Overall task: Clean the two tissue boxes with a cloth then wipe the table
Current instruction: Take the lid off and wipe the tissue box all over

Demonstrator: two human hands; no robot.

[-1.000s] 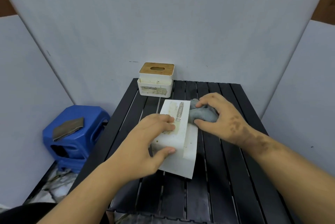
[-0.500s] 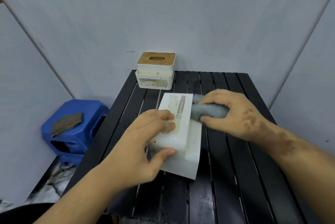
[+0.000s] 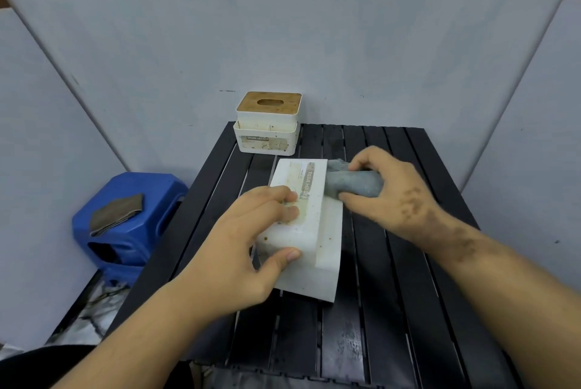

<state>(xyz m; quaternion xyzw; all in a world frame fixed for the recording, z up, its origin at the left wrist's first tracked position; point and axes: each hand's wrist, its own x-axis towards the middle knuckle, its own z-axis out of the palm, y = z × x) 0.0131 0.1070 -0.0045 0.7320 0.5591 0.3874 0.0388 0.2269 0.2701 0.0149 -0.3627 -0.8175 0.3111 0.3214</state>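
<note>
Left hand (image 3: pixel 251 240) grips the white rectangular tissue box lying on its side (image 3: pixel 301 225) at frame centre, fingers on top over the stained label, thumb pinching the near end. Right hand (image 3: pixel 390 190) has its grip wrapped round a bunched grey cloth (image 3: pixel 349 184), pressed against the box's right face near the far end. Box sits on the black slatted surface (image 3: pixel 393 310). Second white tissue box with wooden lid (image 3: pixel 267 124) stands upright at the surface's far left corner, upper centre of frame, stains on its front. Blue plastic stool (image 3: pixel 132 218) at left, folded brown cloth (image 3: pixel 116 212) on it
</note>
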